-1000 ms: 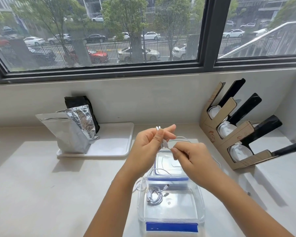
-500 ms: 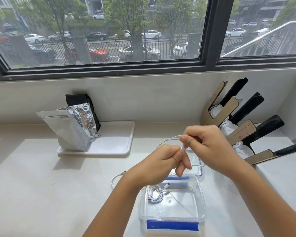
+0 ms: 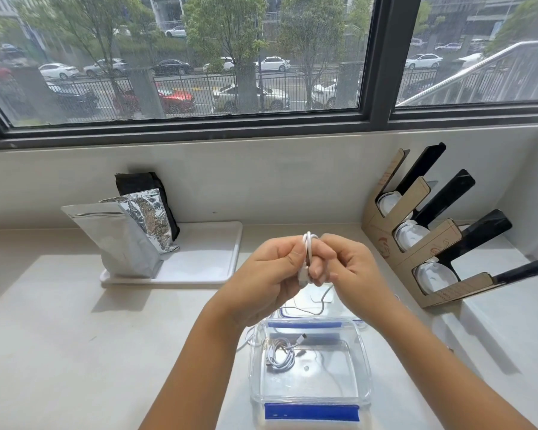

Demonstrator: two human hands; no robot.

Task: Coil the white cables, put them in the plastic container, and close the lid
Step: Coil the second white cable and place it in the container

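A clear plastic container [image 3: 362, 361] with blue clips stands open on the counter in front of me. One coiled white cable [image 3: 281, 356] lies inside it at the left. Its lid [image 3: 330, 297] lies flat just behind it, partly hidden by my hands. Above the lid, my left hand [image 3: 267, 274] and my right hand [image 3: 348, 268] meet and together hold a second white cable [image 3: 307, 246], looped over my fingers. Its loose tail hangs down onto the lid and trails left of the container.
A white tray [image 3: 205, 265] at the back left carries silver foil bags [image 3: 118, 237] and a black bag [image 3: 143, 184]. A cardboard rack [image 3: 416, 240] with black-handled utensils leans at the right. A window ledge runs behind the counter.
My hands came together and rose slightly above the lid. The cable that stretched between them is now wound into a tighter loop over my fingers.
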